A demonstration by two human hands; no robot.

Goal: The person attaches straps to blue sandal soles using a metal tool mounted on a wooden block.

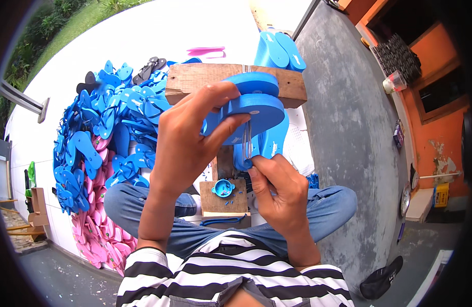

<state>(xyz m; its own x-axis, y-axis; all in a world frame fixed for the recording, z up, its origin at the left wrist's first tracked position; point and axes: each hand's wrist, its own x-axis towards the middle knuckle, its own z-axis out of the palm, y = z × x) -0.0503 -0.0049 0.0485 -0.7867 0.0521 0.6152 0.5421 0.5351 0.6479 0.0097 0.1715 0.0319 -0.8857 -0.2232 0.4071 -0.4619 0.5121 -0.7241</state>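
Note:
My left hand point(187, 130) is closed round two stacked blue flip-flop soles point(259, 108), thumb below and fingers over the top, in front of a wooden block. A thin metal wire loop point(247, 140) runs down from the soles, and metal prongs point(246, 68) show above them against the wood. At the wire's lower end my right hand point(279, 192) pinches; whether a strap end is also between its fingers is hidden. Behind and below the hands lie more blue soles point(275, 137).
The wooden block point(190, 78) stands ahead. Between my legs a small blue bowl point(223, 188) sits on a wooden board point(235, 203) with small blue bits. Piles of blue flip-flops point(85, 148) and pink flip-flops point(95, 225) lie at left. Blue soles point(281, 50) lie beyond the block.

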